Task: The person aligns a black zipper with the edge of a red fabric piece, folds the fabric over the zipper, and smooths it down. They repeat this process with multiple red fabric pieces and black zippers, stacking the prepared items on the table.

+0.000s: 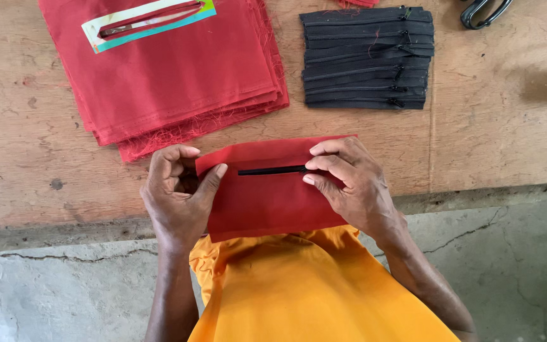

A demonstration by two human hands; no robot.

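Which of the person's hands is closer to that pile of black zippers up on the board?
Right. The right hand lies just below the pile of black zippers; the left hand is farther off, down to its left.

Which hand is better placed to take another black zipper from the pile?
Probably the right hand: the pile of black zippers lies up on its side, while the left hand pinches the red cloth piece.

Zippers [366, 58] right of fabric stack [172, 69]

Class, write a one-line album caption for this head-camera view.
Both hands, left hand and right hand, hold a red fabric piece with a black zipper.
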